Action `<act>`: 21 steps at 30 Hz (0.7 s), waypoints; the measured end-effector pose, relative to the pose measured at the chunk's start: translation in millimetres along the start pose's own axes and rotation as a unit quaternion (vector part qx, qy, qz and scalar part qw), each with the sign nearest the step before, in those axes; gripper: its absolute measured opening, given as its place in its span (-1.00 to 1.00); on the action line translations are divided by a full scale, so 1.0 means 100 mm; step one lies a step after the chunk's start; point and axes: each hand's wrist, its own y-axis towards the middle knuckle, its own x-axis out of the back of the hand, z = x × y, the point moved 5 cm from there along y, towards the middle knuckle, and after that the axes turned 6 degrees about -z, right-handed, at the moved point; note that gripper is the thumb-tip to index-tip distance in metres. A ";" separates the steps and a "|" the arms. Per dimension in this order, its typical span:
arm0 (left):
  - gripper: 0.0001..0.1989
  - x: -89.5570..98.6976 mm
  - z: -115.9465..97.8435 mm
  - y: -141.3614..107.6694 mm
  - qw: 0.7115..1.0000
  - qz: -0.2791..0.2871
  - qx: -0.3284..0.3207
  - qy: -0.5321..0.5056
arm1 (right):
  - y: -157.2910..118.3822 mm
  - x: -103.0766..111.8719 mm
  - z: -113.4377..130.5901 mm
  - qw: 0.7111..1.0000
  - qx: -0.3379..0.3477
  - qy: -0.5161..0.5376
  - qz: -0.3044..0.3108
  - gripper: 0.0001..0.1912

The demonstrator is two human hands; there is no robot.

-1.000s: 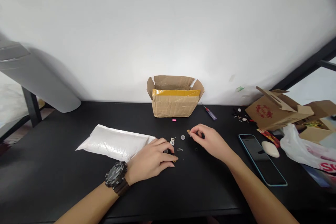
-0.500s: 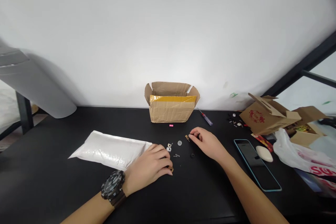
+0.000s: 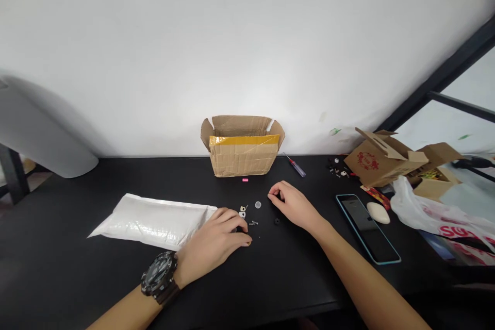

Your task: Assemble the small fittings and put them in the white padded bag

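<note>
My left hand [image 3: 214, 232] rests on the black table with its fingers curled, next to a white padded envelope [image 3: 154, 221]. Its fingertips cover the spot where a small tan piece lay. My right hand [image 3: 292, 205] lies with its fingers bunched, close to a translucent round disc [image 3: 258, 205]. Between my hands are small white parts [image 3: 242, 211], several tiny screws [image 3: 253, 223] and a black ring [image 3: 277, 221]. Whether either hand holds anything cannot be seen.
An open cardboard box [image 3: 243, 157] with yellow tape stands by the wall, beside a purple-handled screwdriver [image 3: 296, 166]. On the right are a phone [image 3: 367, 229], a white oval bar [image 3: 378, 212], a printed carton [image 3: 381, 162], a plastic bag [image 3: 429, 211] and several small parts [image 3: 336, 167].
The view has swung slightly left. My right hand has drawn its fingers together, and the small tan pieces near both hands no longer show.
</note>
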 end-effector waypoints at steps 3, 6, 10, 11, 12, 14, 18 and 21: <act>-0.84 -0.04 -0.04 0.00 1.000 0.000 -0.019 0.020 | 0.00 0.01 0.01 1.000 -0.011 0.016 -0.006 -0.88; -0.80 -0.07 -0.12 0.02 0.996 0.002 -0.065 0.063 | 0.01 0.01 0.01 0.999 -0.039 0.033 0.005 -0.87; -0.76 -0.09 -0.20 0.01 0.981 -0.003 -0.135 0.138 | 0.02 0.02 -0.01 0.997 -0.042 0.065 -0.007 -0.84; -0.76 -0.09 -0.21 0.01 0.979 -0.003 -0.141 0.146 | 0.03 0.03 -0.01 0.997 -0.033 0.073 -0.015 -0.80; -0.76 -0.09 -0.21 0.01 0.979 -0.002 -0.142 0.147 | 0.03 0.04 0.00 0.996 -0.022 0.078 -0.023 -0.76; -0.76 -0.08 -0.19 0.01 0.983 -0.002 -0.128 0.130 | 0.03 0.07 0.01 0.996 0.002 0.079 -0.030 -0.72; -0.76 -0.02 -0.15 0.01 0.995 -0.041 -0.082 0.035 | 0.02 0.11 0.03 0.996 0.020 0.073 -0.037 -0.73; -0.78 0.07 -0.04 0.03 0.995 -0.092 -0.001 -0.037 | 0.03 0.15 0.02 0.995 0.023 0.077 -0.053 -0.73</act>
